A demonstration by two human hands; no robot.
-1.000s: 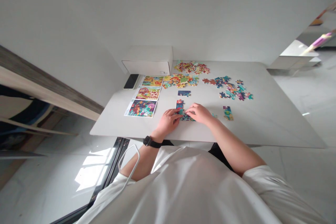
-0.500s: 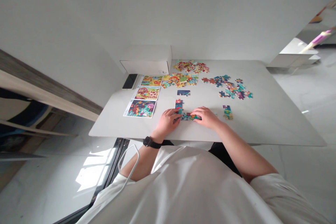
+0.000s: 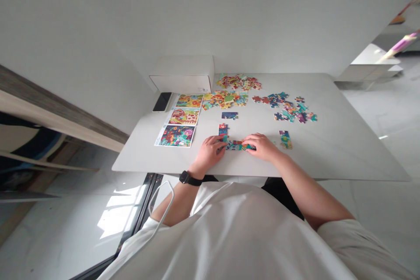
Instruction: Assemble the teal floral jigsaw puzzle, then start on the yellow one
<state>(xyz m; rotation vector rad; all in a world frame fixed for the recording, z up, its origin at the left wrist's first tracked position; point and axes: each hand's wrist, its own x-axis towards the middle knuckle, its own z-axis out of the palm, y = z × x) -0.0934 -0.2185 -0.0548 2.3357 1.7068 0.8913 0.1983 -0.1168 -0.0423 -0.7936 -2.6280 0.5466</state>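
Observation:
An L-shaped run of joined jigsaw puzzle pieces (image 3: 234, 145) lies flat near the table's front edge. My left hand (image 3: 210, 152) grips its lower left corner, thumb and fingers curled around the edge and hiding part of it. At the right end, my right hand (image 3: 261, 147) has its fingers closed on a puzzle piece (image 3: 251, 146), mostly covered by them. Above the run lies a short dark blue joined strip (image 3: 229, 115). Farther right is another small joined strip (image 3: 285, 140), green and purple.
Loose puzzle pieces form a dark teal pile (image 3: 292, 108), a yellow pile (image 3: 225, 99) and a red-pink pile (image 3: 239, 82). Three picture sheets (image 3: 177, 135) lie at left beside a phone (image 3: 162, 102). A white box (image 3: 181, 83) stands against the wall.
My right hand has shifted slightly to the right along the bottom of the run, and more of the middle pieces show. My left hand stays in place.

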